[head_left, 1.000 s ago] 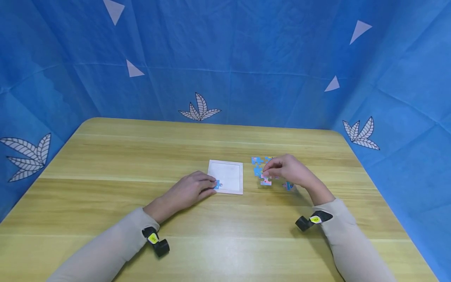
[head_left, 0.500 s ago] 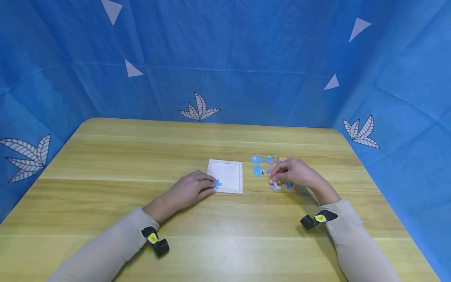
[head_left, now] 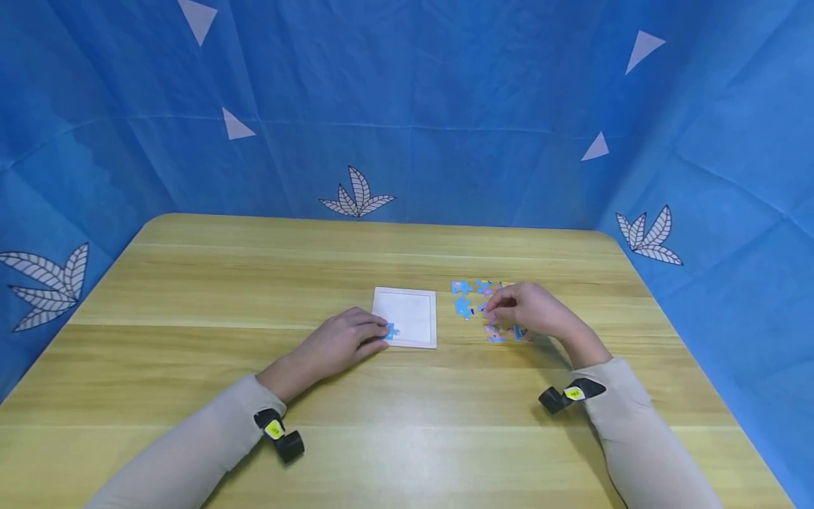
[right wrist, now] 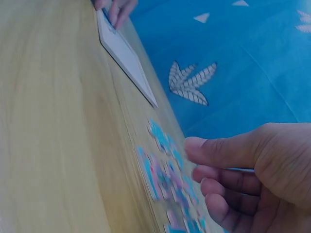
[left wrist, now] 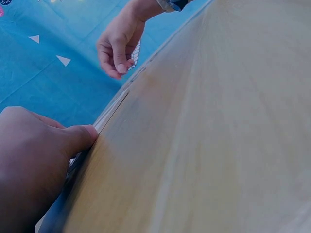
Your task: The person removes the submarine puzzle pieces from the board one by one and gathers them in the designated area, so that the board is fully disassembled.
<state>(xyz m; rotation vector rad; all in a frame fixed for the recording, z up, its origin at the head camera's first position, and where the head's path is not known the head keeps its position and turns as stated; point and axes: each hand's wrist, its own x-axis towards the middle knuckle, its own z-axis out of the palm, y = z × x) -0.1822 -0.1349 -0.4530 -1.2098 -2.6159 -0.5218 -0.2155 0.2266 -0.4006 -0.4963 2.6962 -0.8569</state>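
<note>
On the wooden table lies a square white puzzle frame [head_left: 407, 311]. My left hand [head_left: 343, 343] holds it at the near-left corner, the thumb on its near edge as the left wrist view shows. A blue puzzle piece [head_left: 389, 332] sits inside that corner, partly under the fingertips. My right hand [head_left: 531, 309] hovers at the group of loose puzzle pieces [head_left: 464, 308] right of the frame. Its fingers are loosely bent with nothing seen between them in the right wrist view. Just below the fingertips lies a pink and blue puzzle piece [head_left: 494, 335]. Other pieces are partly hidden behind this hand.
Around the far side and the sides of the table [head_left: 254, 276] hangs a blue cloth [head_left: 496, 85] printed with leaves and triangles. A strip of bare wood separates the frame from the loose pieces. Each wrist bears a small black camera [head_left: 289, 445].
My right hand has carried the pink and blue piece rightward, set it among the others and let go, its fingertips now slightly above it. The left hand and the frame have stayed put.
</note>
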